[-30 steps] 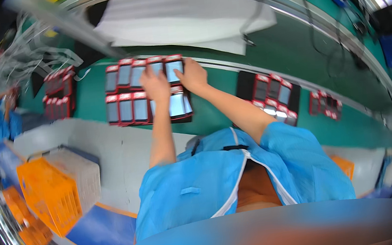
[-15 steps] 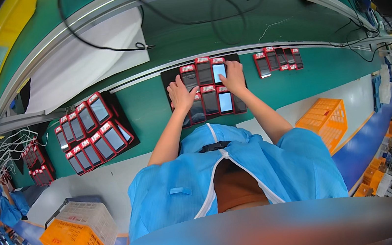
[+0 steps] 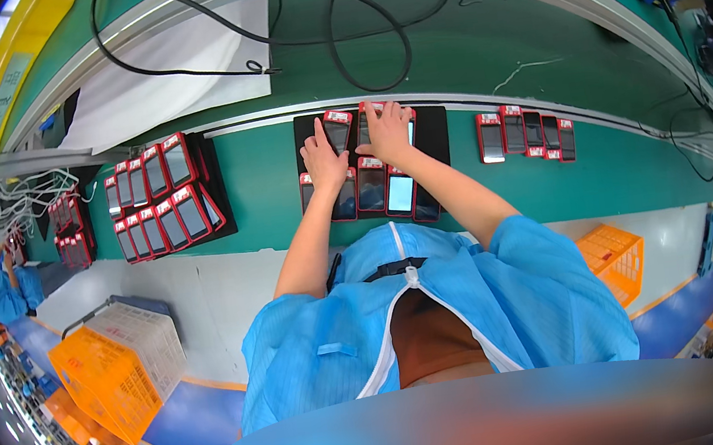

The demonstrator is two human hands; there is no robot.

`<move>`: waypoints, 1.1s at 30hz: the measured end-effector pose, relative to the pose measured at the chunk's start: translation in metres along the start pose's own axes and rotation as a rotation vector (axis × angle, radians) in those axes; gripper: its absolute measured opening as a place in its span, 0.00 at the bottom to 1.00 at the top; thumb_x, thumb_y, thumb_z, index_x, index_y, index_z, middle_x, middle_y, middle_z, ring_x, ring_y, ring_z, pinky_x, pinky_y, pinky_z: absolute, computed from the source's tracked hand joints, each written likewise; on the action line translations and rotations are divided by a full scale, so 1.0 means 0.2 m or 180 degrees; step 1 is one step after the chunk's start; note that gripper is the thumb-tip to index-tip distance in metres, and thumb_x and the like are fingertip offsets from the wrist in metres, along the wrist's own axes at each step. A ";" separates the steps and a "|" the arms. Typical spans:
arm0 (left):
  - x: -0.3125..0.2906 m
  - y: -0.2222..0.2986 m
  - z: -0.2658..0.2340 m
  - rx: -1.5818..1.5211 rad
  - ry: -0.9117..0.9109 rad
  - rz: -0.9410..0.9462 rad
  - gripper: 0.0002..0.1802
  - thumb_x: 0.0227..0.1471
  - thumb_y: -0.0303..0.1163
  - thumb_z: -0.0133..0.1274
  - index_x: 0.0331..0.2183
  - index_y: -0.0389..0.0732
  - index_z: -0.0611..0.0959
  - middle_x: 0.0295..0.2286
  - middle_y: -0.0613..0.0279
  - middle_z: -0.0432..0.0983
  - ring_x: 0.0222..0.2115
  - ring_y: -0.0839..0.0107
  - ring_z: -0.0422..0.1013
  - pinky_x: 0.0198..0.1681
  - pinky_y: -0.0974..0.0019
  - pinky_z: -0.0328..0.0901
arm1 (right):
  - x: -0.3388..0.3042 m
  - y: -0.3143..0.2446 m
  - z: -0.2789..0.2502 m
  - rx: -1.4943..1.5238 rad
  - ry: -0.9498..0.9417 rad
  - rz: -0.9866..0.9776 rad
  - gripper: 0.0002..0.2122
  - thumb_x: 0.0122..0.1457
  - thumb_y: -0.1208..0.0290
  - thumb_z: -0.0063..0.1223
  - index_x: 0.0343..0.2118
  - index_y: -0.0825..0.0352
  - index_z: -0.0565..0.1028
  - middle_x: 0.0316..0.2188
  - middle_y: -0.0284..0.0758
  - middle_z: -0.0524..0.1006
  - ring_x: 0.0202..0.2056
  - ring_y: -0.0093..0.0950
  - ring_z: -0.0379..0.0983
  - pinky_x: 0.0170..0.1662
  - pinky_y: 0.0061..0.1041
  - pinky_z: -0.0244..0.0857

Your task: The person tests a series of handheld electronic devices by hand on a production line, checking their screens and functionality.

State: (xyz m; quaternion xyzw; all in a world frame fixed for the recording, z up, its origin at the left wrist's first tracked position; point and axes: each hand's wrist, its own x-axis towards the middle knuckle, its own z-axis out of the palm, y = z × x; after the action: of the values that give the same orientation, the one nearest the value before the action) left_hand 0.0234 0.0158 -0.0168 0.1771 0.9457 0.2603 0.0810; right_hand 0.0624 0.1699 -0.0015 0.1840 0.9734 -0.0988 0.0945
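Two rows of red-framed handheld devices with dark screens lie on a black mat (image 3: 434,142) in front of me. My left hand (image 3: 326,163) rests over the left part of the rows, its index finger stretched forward beside a dark-screened device (image 3: 338,132). Across the middle of the far row spreads my right hand (image 3: 388,134), fingers apart, partly covering a device (image 3: 366,120) and another one with a lit screen. In the near row, one device (image 3: 401,194) shows a bright screen. Both hands appear to touch the devices without lifting any.
More red-framed devices (image 3: 154,172) stand in two rows at left, and several (image 3: 514,131) lie at right on the green bench (image 3: 269,207). Black cables (image 3: 368,36) hang over the far side. Orange crates (image 3: 102,373) sit on the floor. Another person (image 3: 9,286) works at far left.
My right hand has moved left from the mat's right side onto the middle of the far row. Some far-row devices are shifted or tilted. My left hand stays near the left part.
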 end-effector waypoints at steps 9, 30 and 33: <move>0.01 -0.03 0.00 0.0306 0.0646 -0.0025 0.48 0.38 0.37 0.64 0.60 0.39 0.63 0.47 0.49 0.66 0.45 0.49 0.64 0.47 0.50 0.64 | 0.06 -0.13 0.06 0.0117 0.0566 0.0102 0.42 0.43 0.52 0.67 0.60 0.66 0.62 0.44 0.42 0.73 0.48 0.36 0.68 0.49 0.43 0.61; 0.03 -0.05 0.02 0.0138 0.0784 -0.0299 0.45 0.40 0.36 0.66 0.58 0.35 0.65 0.40 0.47 0.67 0.41 0.51 0.64 0.47 0.52 0.62 | 0.04 -0.23 0.02 0.0226 0.0247 0.0325 0.45 0.46 0.49 0.64 0.61 0.75 0.58 0.43 0.45 0.72 0.45 0.39 0.72 0.40 0.35 0.73; 0.03 -0.04 0.01 0.0111 0.0802 -0.0318 0.45 0.40 0.37 0.66 0.58 0.36 0.66 0.39 0.48 0.67 0.41 0.51 0.64 0.46 0.53 0.62 | 0.03 -0.25 0.02 0.0310 0.0311 0.0351 0.45 0.46 0.50 0.65 0.60 0.75 0.59 0.43 0.45 0.72 0.45 0.40 0.72 0.42 0.35 0.72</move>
State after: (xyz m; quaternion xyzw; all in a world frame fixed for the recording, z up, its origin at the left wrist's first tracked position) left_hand 0.0161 0.0124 -0.0237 0.0971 0.9604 0.2597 -0.0287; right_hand 0.0386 0.1261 0.0018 0.2463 0.9593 -0.1315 0.0432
